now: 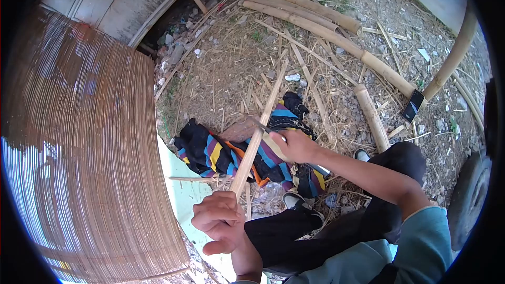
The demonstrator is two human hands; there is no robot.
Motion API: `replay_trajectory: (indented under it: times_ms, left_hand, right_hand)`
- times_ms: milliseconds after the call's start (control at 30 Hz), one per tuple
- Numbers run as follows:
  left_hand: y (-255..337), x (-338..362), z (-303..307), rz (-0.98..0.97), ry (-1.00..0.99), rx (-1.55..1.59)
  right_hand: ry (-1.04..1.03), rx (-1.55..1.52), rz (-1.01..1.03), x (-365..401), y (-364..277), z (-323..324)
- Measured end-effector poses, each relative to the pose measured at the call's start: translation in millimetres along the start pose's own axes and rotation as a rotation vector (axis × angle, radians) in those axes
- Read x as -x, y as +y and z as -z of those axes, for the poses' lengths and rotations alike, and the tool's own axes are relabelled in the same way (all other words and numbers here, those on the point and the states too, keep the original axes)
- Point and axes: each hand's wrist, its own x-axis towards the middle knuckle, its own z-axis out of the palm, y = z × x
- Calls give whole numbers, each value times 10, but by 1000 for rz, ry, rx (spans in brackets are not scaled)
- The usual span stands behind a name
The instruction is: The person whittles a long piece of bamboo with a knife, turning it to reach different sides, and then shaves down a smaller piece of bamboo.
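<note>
My left hand (218, 221) is closed around the near end of a pale bamboo strip (255, 144), which slants up and away from me. My right hand (292, 146) grips a knife (259, 124), its blade lying across the strip at about the middle. Part of the knife's handle is hidden by my fingers. Beneath the strip, a brown block of wood (239, 130) rests on a crumpled, striped, multicoloured cloth (215, 152).
A mat of thin sticks (100, 142) covers the left side. Bamboo poles (315, 26) lie across the littered ground, with a phone (413, 106) at the right. A tyre (471, 200) stands at the far right. My legs (326, 236) are folded below.
</note>
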Motion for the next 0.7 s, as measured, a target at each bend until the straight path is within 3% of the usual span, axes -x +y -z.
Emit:
replay_trajectory:
  times_ms: [67, 133, 200, 267, 333, 400, 533, 633, 700]
  left_hand:
    - [-2, 22, 61, -24, 23, -2]
    - [6, 26, 77, 12, 26, 80]
    - [17, 43, 87, 22, 27, 62]
    - [-16, 27, 146, 7, 165, 78]
    - [-3, 23, 195, 34, 174, 158]
    - [26, 21, 213, 38, 190, 177]
    - [-1, 24, 296, 44, 269, 92]
    - [68, -3, 274, 39, 257, 130]
    - [44, 37, 259, 68, 278, 84]
  right_hand:
    - [-25, 33, -52, 23, -72, 10]
    - [0, -64, 54, 112, -135, -48]
    - [-68, -20, 5, 53, -85, -23]
    - [-116, 110, -100, -84, -43, -41]
    - [-41, 123, -56, -25, -135, -141]
    - [-27, 193, 128, 103, -210, -137]
    - [-75, 231, -54, -88, -185, -87]
    - [-7, 238, 193, 105, -261, -177]
    - [-38, 247, 116, -98, -97, -127]
